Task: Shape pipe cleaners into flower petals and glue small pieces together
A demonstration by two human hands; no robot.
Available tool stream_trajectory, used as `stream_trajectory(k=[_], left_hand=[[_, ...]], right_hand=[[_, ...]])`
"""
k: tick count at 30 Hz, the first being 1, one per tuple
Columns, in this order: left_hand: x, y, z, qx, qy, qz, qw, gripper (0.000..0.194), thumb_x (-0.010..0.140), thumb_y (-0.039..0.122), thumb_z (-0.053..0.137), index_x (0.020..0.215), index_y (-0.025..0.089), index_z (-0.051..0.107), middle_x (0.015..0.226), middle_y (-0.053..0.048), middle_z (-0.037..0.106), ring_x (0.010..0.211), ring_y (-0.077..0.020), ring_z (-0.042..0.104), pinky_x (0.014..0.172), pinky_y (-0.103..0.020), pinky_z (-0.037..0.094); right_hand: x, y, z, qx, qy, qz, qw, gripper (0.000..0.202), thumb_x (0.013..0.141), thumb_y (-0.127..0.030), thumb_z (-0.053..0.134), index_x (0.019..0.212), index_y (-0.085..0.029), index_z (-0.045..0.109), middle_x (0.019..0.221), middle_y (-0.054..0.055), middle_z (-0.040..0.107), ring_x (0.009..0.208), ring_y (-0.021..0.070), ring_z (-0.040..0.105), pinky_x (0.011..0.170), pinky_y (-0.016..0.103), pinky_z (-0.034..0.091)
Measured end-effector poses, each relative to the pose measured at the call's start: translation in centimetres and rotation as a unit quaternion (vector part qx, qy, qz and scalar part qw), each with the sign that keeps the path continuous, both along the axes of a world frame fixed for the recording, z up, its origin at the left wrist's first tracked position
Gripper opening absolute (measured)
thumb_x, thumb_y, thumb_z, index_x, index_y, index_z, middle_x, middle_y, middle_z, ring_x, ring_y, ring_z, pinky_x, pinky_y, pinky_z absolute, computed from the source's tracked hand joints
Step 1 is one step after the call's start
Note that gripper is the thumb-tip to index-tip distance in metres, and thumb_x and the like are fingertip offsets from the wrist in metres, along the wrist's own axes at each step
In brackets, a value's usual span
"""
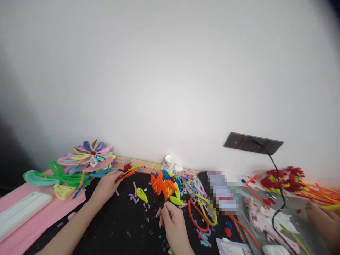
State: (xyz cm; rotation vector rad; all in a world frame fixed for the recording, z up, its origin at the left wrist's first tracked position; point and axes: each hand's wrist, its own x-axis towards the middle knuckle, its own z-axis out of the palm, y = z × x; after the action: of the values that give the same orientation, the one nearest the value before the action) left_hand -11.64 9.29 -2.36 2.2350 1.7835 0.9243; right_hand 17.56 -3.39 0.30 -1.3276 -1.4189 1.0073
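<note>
On a black mat (114, 219), my left hand (108, 184) reaches to the back edge, its fingers closed on orange and yellow pipe cleaners (130, 172). My right hand (171, 219) is pinched near the mat's middle; what it holds, if anything, is too small to make out. Just beyond it lies a pile of orange looped pieces (160, 186) with blue and yellow ones. A yellow-green looped petal (142, 194) rests between my hands. Red (195, 219) and yellow (208, 214) loops are to the right of my right hand.
Multicoloured flower (92, 156) and green loops (60, 175) stand at left, near a white case (23, 212). A paper cup (168, 162) is by the wall. At right are a pink glue gun (262, 223), black cord (278, 177), red flowers (281, 179) and another person's hand (322, 219).
</note>
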Motion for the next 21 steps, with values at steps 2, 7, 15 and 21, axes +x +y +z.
stream_trajectory(k=[2,7,15,21], left_hand=[[0.0,-0.2,0.1,0.003,-0.009,-0.012,1.000,0.034,0.088,0.033,0.045,0.094,0.021,0.076,0.097,-0.013,0.075,0.092,-0.0317,0.073,0.083,-0.039,0.056],[0.2,-0.3,0.1,0.005,-0.040,-0.007,0.999,0.035,0.088,0.038,0.044,0.086,0.024,0.076,0.093,-0.012,0.074,0.089,-0.0311,0.072,0.079,-0.037,0.057],[0.6,-0.2,0.7,0.077,-0.099,0.001,0.992,0.032,0.087,0.037,0.044,0.095,0.023,0.071,0.104,-0.015,0.076,0.102,-0.0331,0.072,0.097,-0.046,0.057],[1.6,-0.9,1.8,0.084,-0.211,0.055,0.972,0.034,0.087,0.041,0.053,0.110,0.022,0.069,0.117,-0.013,0.078,0.111,-0.0359,0.072,0.104,-0.051,0.054]], right_hand=[[0.0,0.0,0.0,-0.003,0.000,-0.002,1.000,0.045,0.096,-0.053,0.049,0.064,-0.022,0.058,0.050,-0.002,0.051,0.050,0.0176,0.052,0.054,0.027,0.037],[0.1,0.0,-0.1,-0.003,0.004,-0.009,1.000,0.047,0.096,-0.055,0.050,0.062,-0.023,0.057,0.049,-0.001,0.052,0.049,0.0174,0.051,0.053,0.028,0.038],[1.0,0.3,0.0,0.020,-0.022,-0.016,0.999,0.045,0.097,-0.051,0.049,0.064,-0.023,0.060,0.051,0.000,0.055,0.050,0.0189,0.053,0.053,0.029,0.037],[1.7,0.6,0.4,0.061,-0.037,-0.049,0.996,0.047,0.097,-0.055,0.049,0.065,-0.023,0.063,0.050,0.000,0.056,0.050,0.0194,0.056,0.055,0.030,0.041]])
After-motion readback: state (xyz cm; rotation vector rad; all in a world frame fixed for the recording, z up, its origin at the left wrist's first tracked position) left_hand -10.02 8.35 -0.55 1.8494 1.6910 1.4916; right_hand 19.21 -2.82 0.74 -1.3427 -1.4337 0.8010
